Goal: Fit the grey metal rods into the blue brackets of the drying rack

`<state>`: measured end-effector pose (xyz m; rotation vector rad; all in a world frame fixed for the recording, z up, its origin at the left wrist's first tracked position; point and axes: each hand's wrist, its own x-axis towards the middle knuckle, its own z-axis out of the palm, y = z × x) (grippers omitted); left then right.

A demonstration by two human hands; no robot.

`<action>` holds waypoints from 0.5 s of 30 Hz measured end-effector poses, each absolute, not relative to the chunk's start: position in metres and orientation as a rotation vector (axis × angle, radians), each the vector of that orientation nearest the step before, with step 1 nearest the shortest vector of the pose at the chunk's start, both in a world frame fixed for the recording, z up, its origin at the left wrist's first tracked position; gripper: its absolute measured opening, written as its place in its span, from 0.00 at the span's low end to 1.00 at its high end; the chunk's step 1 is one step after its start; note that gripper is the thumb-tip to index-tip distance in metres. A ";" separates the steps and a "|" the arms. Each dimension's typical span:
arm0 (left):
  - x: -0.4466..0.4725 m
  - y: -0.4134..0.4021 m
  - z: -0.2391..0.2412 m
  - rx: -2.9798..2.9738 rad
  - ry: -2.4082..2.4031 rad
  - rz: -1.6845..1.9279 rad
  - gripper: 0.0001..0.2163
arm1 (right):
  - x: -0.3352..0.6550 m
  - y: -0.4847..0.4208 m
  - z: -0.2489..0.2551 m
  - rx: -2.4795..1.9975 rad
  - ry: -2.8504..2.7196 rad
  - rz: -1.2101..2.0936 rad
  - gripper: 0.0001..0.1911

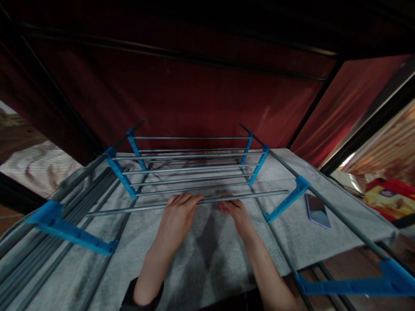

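My left hand (180,211) is closed around a loose grey metal tube (136,209), with the palm facing down. To its right, my right hand (234,208) pinches the same tube from below and behind. The tube lies crosswise, its ends apart from the blue plastic brackets on either side, the near left bracket (78,233) and the right bracket (288,198). Behind my hands stands a partly built rack, where several cross tubes (191,167) span the blue brackets (121,172). Long side poles (282,162) run through the brackets.
Several loose tubes (61,229) lie along the left side on a grey cloth (207,276). A phone (317,211) rests at the right. Another blue bracket (353,283) sticks out near the front right. A dark red panel (201,99) closes off the back. A red and yellow packet (389,198) is farther right.
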<state>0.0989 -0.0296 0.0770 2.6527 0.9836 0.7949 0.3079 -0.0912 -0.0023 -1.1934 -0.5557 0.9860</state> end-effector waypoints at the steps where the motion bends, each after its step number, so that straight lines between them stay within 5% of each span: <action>1: 0.097 -0.023 0.070 2.640 1.010 0.778 0.16 | 0.308 -0.092 -0.002 -1.192 -0.550 0.995 0.17; 15: 0.089 0.002 0.020 2.646 1.219 0.466 0.18 | 0.321 -0.085 -0.015 -0.886 -0.234 1.021 0.15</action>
